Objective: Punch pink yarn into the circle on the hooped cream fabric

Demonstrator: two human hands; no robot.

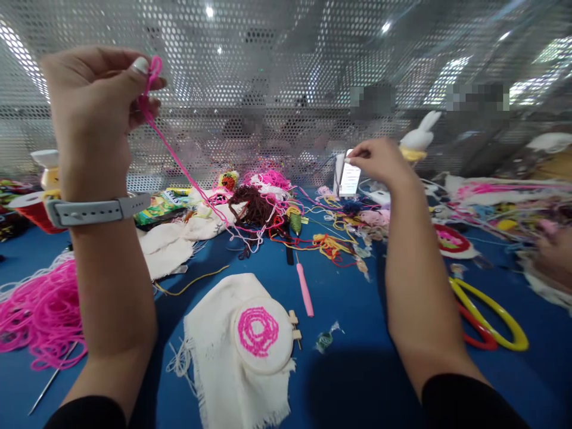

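High on the left, my left hand (pixel 105 89) is closed in a pinch on pink yarn (pixel 175 159). A small loop of it sticks up past the fingertips, and the strand slants down to the heap at the back. My right hand (pixel 379 161) is raised at the back, thumb and fingers pressed together in front of the lit phone (pixel 350 179); whatever they hold, if anything, I cannot make out. Below, between my arms, lies white cloth (pixel 218 333) in an embroidery hoop (pixel 286 351), with a pink looped ring pattern (pixel 258 332). A pink-handled punch needle (pixel 304 290) lies behind it.
Pink yarn (pixel 44 310) is piled at left. Mixed yarn (pixel 254 205) and snack packets (pixel 167 205) lie at the back before a perforated metal screen (pixel 286 71). Yellow-handled scissors (pixel 496 316) lie at right. Another person's hand (pixel 554 247) shows at the right edge.
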